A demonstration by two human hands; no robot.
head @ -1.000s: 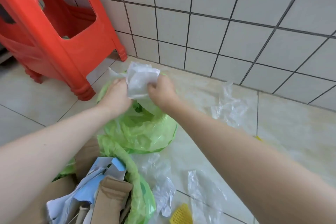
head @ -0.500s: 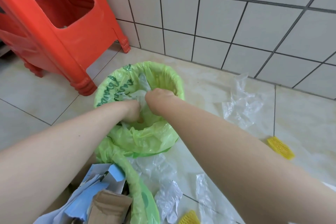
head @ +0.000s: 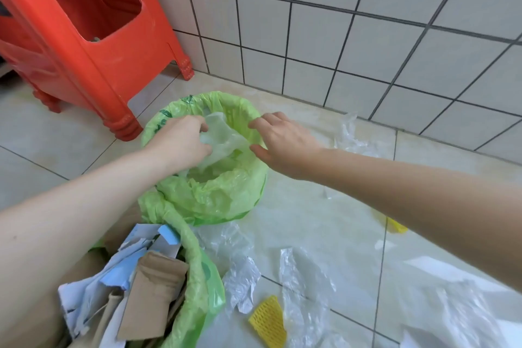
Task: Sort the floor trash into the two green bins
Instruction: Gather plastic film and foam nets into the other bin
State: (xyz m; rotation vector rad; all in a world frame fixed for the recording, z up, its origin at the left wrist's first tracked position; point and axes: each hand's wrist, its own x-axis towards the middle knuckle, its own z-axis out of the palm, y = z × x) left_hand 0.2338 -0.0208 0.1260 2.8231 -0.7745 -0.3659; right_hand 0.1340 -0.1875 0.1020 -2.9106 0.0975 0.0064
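Note:
The far green bin [head: 223, 203], lined with a green bag, stands on the floor near the wall. A crumpled whitish plastic bag [head: 224, 135] lies in its mouth. My left hand [head: 180, 141] reaches in from the left, and its curled fingers and thumb pinch the edge of that plastic. My right hand [head: 282, 144] hovers over the bin's right rim with its fingers spread and holds nothing. The near green bin [head: 195, 251] at the bottom left holds torn paper and cardboard [head: 152, 291].
A red plastic stool [head: 84, 37] stands at the left against the tiled wall [head: 339, 37]. Clear plastic sheets [head: 305, 285] lie on the floor right of the bins. One yellow foam net [head: 268, 322] lies at the bottom, another [head: 395, 227] is half hidden under my right forearm.
Both hands carried the white plastic from above the far bin down into it. My right hand has since let go and drawn back to the right rim.

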